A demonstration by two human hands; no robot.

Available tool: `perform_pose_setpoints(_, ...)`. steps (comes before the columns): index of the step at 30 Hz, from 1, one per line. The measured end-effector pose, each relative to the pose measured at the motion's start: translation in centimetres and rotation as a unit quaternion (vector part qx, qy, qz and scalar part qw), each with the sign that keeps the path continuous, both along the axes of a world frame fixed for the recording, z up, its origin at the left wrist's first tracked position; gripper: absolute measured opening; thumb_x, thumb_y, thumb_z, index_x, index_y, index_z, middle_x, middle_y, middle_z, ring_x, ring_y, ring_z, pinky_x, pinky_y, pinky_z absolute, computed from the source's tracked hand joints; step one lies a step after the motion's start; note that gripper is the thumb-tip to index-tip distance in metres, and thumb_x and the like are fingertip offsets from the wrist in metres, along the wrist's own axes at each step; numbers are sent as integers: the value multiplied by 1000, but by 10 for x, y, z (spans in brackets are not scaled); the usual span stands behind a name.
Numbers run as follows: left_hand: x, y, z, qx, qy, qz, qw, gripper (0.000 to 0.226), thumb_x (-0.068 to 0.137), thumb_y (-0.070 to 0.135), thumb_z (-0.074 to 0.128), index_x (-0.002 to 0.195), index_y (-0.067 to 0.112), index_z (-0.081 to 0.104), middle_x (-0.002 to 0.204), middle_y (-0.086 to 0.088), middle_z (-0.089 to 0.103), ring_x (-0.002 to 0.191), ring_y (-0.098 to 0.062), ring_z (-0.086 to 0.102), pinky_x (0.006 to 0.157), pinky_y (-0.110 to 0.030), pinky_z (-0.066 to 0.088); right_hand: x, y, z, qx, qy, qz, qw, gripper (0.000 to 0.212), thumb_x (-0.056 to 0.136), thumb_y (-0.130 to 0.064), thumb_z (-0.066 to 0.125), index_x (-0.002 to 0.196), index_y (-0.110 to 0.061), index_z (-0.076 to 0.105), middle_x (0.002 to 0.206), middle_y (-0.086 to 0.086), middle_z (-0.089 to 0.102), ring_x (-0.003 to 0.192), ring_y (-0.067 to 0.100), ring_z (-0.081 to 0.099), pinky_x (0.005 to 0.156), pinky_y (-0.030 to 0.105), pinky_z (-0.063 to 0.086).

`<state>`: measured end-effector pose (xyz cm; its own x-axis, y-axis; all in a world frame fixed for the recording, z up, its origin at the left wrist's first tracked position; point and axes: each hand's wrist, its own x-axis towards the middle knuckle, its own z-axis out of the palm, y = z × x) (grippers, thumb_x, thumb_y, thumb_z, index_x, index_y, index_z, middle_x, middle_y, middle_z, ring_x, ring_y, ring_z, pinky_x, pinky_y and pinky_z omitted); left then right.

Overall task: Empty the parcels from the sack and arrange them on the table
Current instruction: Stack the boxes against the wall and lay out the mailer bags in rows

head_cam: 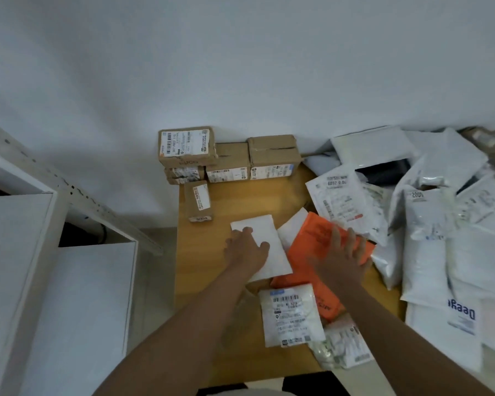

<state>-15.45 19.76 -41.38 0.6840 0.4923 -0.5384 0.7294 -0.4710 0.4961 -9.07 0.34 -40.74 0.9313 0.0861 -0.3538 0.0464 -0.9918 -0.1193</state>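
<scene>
Nearest me, a flat white plastic mailer with a barcode label [293,314] is lying on the light wooden table [209,338], partly over a clear crumpled plastic packet [340,348] at the front edge. Its print is too small for me to read.

Just beyond, my left hand [246,248] is resting flat, fingers spread, on a plain white padded envelope [265,245]; it is pressing rather than gripping. My right hand [342,258] is lying open, fingers straight and fanned, on a bright orange plastic mailer [312,235] that is touching the white envelope's right edge. The orange mailer's dark writing is blurred.

To my right, a loose heap of white and grey plastic mailers [440,224] is covering that side of the table; one is showing "Deega" [462,311] upside down, another "2001" [419,195]. I cannot count them reliably.

Farther off, a small upright brown cardboard box [198,201] is standing alone. Behind it, against the white wall [240,67], four brown cardboard boxes [232,161] are sitting in a row, two of them stacked at the left, each carrying a white shipping label.
</scene>
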Motion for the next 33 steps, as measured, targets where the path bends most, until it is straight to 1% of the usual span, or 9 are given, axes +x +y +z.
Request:
perform_pose_setpoints(4, 24, -57, 16, 51, -27, -104, 993, 63, 90, 41, 51, 148, 26, 31, 152, -6, 27, 137, -29, 28, 110, -44, 29, -14, -57, -5, 78, -51, -80, 992, 104, 77, -60, 69, 152, -19, 11, 157, 17, 16, 142, 42, 18, 112, 56, 23)
perform_pose_setpoints(8, 46, -106, 12, -45, 36, -50, 997, 67, 87, 41, 50, 149, 26, 28, 145, -11, 36, 131, -34, 37, 107, -46, 35, -10, -81, -20, 256, 59, -236, 936, 100, 82, -49, 71, 153, -9, 13, 149, 19, 36, 134, 37, 39, 110, 50, 34)
perform_pose_setpoints(15, 63, -126, 13, -178, -61, 181, 965, 57, 95, 34, 49, 148, 21, 35, 146, -3, 46, 128, -24, 47, 104, -39, 39, 38, -93, 9, 416, 87, -117, 898, 26, 93, -13, 50, 118, -18, 44, 95, -3, 60, 83, 18, 62, 67, 33, 48)
perform_pose_setpoints(21, 22, -82, 6, 0, -50, 224, 973, 51, 94, 34, 58, 139, 14, 47, 143, -11, 47, 129, -28, 45, 108, -38, 36, 60, -75, 59, 453, -35, 83, 887, 9, 98, -8, 45, 99, -16, 42, 68, -8, 50, 52, 4, 47, 44, 16, 33)
perform_pose_setpoints(23, -4, -72, 7, 67, 37, 139, 987, 65, 88, 46, 62, 144, 21, 41, 148, -9, 40, 135, -30, 38, 112, -45, 31, 59, -60, 70, 493, -92, 141, 854, 10, 97, -11, 46, 102, -19, 45, 77, -8, 57, 62, 3, 56, 51, 14, 43)
perform_pose_setpoints(25, -35, -70, 7, 79, 116, 53, 989, 88, 79, 62, 64, 151, 30, 26, 157, -3, 21, 143, -30, 22, 114, -50, 22, 54, -43, 61, 498, -115, 206, 835, 19, 96, -13, 43, 114, -18, 48, 111, 4, 65, 105, 17, 63, 85, 22, 50)
perform_pose_setpoints(27, -63, -72, 5, 64, 160, -30, 985, 109, 66, 78, 59, 154, 36, 10, 162, 1, 2, 147, -31, 9, 116, -54, 17, 52, -31, 35, 446, -108, 273, 846, 19, 96, -15, 39, 114, -19, 45, 142, 7, 49, 143, 28, 32, 112, 40, 31)
perform_pose_setpoints(29, -84, -69, -2, 82, 176, -89, 977, 108, 69, 75, 58, 154, 37, 4, 161, -1, -2, 146, -34, 13, 114, -55, 23, 50, -24, 4, 353, -100, 334, 868, 12, 96, -23, 45, 105, -22, 39, 157, 8, 31, 149, 37, 9, 113, 54, 19)
perform_pose_setpoints(33, -102, -51, -9, 123, 119, 24, 985, 90, 85, 54, 61, 154, 26, 10, 154, -10, 17, 135, -37, 33, 105, -48, 38, 49, -18, -43, 146, -45, 448, 881, 49, 82, -36, 75, 121, -20, 48, 157, 15, 28, 144, 48, 14, 100, 66, 41)
